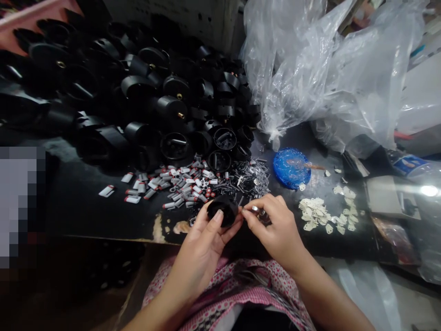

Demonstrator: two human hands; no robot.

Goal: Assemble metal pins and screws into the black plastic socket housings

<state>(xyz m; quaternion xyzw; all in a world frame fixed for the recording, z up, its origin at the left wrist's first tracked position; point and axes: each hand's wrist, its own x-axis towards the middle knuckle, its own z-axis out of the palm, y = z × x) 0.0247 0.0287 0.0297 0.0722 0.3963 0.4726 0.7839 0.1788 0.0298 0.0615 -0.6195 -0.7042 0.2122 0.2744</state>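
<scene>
A round black plastic housing [223, 211] is gripped by my left hand [203, 243], its thumb over the near rim. Close against its right side, my right hand [274, 223] is closed, with thumb and index fingertip pinched together. Something small and shiny [255, 209] shows at those fingers; its kind is too small to make out. Just beyond the housing lie a heap of springs and small metal pins [253, 177] and a pile of grey-white cylindrical pieces with red ends [182, 186]. Several pale flat plates [313, 212] lie to the right of my right hand.
Many black housings [172, 105] are heaped at the back left of the dark table [89, 214]. A blue lid [291, 168] holding clear, glossy grease-like stuff and a brown stick stands right of centre. Clear plastic bags [292, 69] fill the back right, and an open carton [386, 195] sits at the right.
</scene>
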